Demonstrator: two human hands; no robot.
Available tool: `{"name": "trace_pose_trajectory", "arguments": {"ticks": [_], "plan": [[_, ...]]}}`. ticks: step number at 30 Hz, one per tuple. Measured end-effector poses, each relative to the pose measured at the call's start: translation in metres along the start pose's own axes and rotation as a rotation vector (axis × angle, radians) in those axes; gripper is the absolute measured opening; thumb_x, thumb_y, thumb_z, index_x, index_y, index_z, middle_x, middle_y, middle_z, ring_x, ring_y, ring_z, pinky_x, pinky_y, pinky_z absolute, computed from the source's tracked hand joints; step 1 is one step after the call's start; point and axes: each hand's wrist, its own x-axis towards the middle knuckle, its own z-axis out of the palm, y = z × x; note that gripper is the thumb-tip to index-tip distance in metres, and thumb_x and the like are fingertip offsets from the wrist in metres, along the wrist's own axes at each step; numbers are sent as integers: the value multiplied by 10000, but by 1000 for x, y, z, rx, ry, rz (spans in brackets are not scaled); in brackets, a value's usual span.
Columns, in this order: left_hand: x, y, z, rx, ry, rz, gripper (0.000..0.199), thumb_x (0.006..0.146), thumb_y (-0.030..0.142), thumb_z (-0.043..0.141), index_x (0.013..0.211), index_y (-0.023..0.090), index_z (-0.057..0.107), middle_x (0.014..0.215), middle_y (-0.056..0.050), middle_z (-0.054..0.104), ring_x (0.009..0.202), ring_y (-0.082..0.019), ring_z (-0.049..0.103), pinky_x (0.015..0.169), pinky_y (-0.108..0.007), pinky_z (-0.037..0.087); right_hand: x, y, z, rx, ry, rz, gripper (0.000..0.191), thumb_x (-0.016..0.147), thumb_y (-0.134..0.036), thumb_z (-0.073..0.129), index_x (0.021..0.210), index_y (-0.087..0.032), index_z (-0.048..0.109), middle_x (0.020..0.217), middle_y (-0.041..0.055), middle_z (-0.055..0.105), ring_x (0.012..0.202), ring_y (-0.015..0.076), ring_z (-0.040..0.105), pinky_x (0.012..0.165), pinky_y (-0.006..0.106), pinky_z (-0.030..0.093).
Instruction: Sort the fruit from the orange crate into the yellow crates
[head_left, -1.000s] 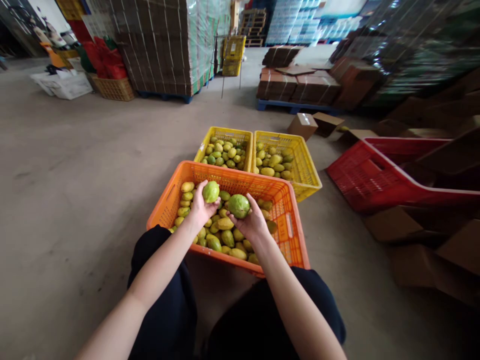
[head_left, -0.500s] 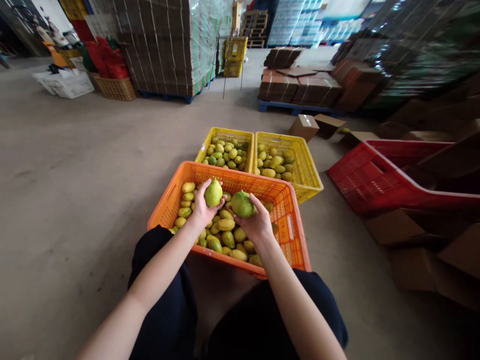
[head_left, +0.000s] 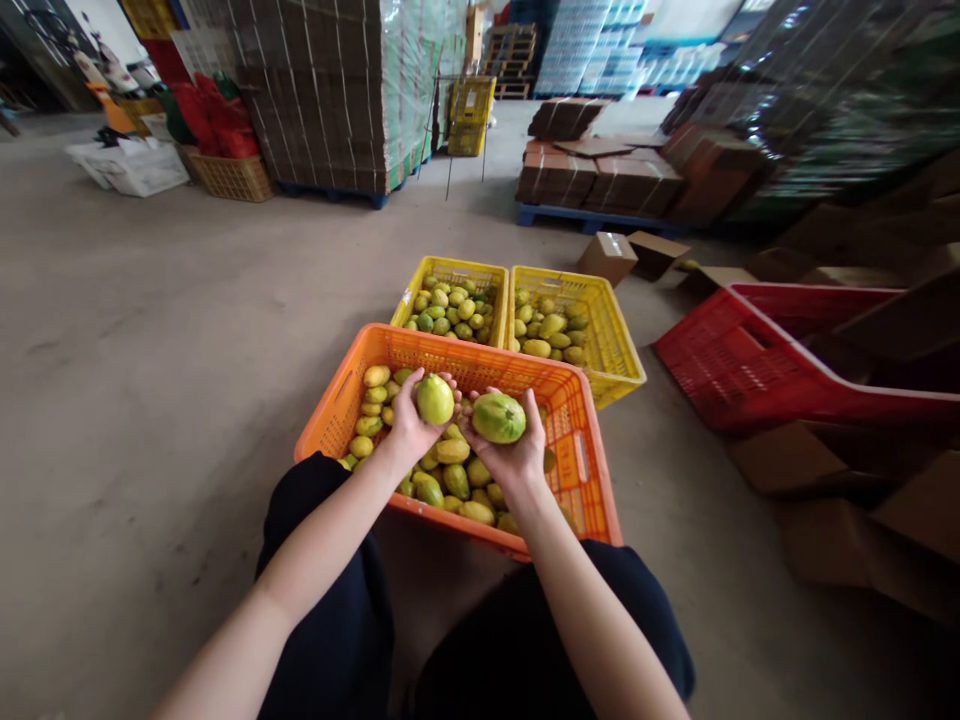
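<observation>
My left hand (head_left: 416, 422) cups a round-looking yellow-green papaya (head_left: 435, 400), its fingers curled beneath and behind the fruit. Beside it, my right hand (head_left: 517, 462) holds a greener, ribbed papaya (head_left: 499, 418) lying on its side across the palm and fingers. Both hands are over an orange plastic crate (head_left: 596, 470) that stands in front of my knees. Inside this crate lie many yellow and green papayas (head_left: 452, 450), partly hidden by my hands and forearms.
Two yellow crates (head_left: 619, 335) of similar fruit stand just behind the orange one. To the right are a red crate (head_left: 720, 350) and opened cardboard boxes (head_left: 795, 460). Flattened cartons (head_left: 559, 175) lie on a blue pallet farther back, near a wrapped stack (head_left: 315, 100).
Both papayas have been turned in my hands. The right one now lies sideways with its ribbed end showing, and both hands have shifted slightly lower and to the right.
</observation>
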Motion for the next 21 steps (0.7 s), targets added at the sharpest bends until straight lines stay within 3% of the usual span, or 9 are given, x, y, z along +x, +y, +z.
{"name": "trace_pose_trajectory", "arguments": {"ticks": [3, 8, 16, 21], "plan": [[-4, -2, 0, 218, -67, 172, 389, 893, 316, 443, 587, 162, 627, 583, -57, 631, 628, -180, 645, 583, -267, 503, -2, 2, 1, 9, 9, -6, 228, 818, -384, 625, 729, -177, 657, 757, 77, 730, 731, 224, 698, 706, 402, 600], [-11, -6, -8, 531, -207, 471, 383, 833, 277, 493, 488, 189, 633, 656, -86, 698, 821, -242, 686, 726, -303, 506, -6, 5, 4, 43, 36, -7, 169, 793, -188, 571, 636, -166, 631, 684, 44, 705, 673, 182, 679, 748, 371, 597], [-8, -8, -20, 678, -297, 534, 300, 811, 214, 546, 574, 190, 729, 708, -65, 723, 830, -243, 681, 809, -310, 488, -3, 5, 3, 89, 61, -3, 85, 741, -161, 626, 657, -173, 632, 660, 19, 698, 660, 162, 687, 768, 320, 588], [-9, -7, -20, 547, -263, 437, 310, 798, 160, 542, 538, 189, 710, 704, -68, 723, 874, -253, 686, 821, -309, 496, -4, 3, 2, 55, 49, 2, 123, 763, -185, 612, 641, -175, 633, 688, 44, 714, 652, 174, 684, 748, 343, 594]]}}
